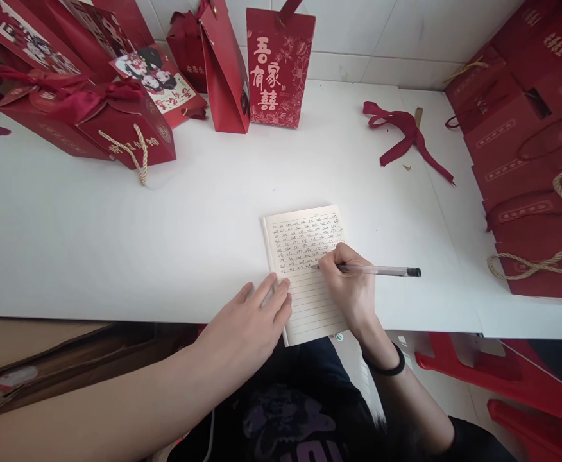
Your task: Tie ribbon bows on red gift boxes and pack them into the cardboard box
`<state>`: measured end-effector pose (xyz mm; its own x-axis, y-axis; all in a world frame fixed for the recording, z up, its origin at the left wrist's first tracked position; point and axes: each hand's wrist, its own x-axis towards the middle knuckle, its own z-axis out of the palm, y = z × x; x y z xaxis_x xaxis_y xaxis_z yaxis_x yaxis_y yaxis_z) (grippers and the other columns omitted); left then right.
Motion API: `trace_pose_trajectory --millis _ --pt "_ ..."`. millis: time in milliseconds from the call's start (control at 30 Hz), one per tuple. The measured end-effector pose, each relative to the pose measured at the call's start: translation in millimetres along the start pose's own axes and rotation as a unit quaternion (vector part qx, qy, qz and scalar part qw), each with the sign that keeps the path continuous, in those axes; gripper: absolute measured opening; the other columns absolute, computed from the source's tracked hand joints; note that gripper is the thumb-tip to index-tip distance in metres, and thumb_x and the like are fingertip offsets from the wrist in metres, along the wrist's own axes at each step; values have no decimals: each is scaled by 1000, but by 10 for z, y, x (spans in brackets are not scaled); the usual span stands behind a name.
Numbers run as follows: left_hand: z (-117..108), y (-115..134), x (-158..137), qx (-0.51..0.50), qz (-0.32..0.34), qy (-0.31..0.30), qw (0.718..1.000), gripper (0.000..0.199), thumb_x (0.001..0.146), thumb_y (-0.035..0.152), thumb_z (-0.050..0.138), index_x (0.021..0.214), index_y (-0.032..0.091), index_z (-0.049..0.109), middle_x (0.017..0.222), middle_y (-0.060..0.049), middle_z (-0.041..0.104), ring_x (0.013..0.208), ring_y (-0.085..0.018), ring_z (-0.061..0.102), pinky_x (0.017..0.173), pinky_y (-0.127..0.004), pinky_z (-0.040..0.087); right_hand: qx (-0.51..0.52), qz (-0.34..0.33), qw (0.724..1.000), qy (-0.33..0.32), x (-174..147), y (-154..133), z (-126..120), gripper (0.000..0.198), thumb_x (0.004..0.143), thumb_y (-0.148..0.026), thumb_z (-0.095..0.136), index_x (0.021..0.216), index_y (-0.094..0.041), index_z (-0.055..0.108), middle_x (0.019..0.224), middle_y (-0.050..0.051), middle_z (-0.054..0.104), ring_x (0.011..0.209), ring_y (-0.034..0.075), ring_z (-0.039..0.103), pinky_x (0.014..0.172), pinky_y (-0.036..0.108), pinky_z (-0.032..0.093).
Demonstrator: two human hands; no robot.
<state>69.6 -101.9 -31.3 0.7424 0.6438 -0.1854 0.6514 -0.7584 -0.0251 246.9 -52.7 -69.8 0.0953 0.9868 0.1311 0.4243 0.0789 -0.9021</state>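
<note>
A lined notebook (310, 301) lies at the front edge of the white table, its lower end reaching past the edge. Rows of small handwritten figures cover the upper half of the page, and the lines below are blank. My right hand (351, 282) grips a pen (391, 271) with a clear barrel and black end. The pen's tip meets the page at the lowest written row. Spread out flat, my left hand (249, 317) rests its fingertips on the notebook's left margin.
Red gift boxes (281, 77) stand along the back wall, and a ribboned box (93, 122) with a cord handle sits at left. Stacked red boxes (516, 154) line the right side. A loose dark red ribbon (403, 128) lies at back right. Red stools (493, 378) are below the table.
</note>
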Motion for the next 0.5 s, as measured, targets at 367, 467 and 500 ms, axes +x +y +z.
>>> trace_pose_trajectory --millis 367,467,500 --pt "-30 12 15 -32 -7 -49 998 48 85 29 47 126 5 47 137 -18 42 126 -32 37 92 -43 43 97 10 993 66 -70 -67 -21 36 84 -27 52 57 -19 30 51 -5 32 47 10 30 44 21 26" --pt "-39 13 25 -41 -12 -32 999 52 84 39 48 125 6 47 135 -16 44 123 -30 40 90 -40 45 91 -14 995 37 -76 -4 2 39 87 -36 52 57 -19 33 52 -5 33 48 12 32 45 22 27" --pt "-57 -11 40 -42 -11 -28 999 53 84 42 48 123 7 48 133 -15 47 121 -29 43 89 -37 47 87 -18 996 31 -70 27 21 40 87 -39 51 58 -19 33 51 -4 33 47 12 32 45 22 27"
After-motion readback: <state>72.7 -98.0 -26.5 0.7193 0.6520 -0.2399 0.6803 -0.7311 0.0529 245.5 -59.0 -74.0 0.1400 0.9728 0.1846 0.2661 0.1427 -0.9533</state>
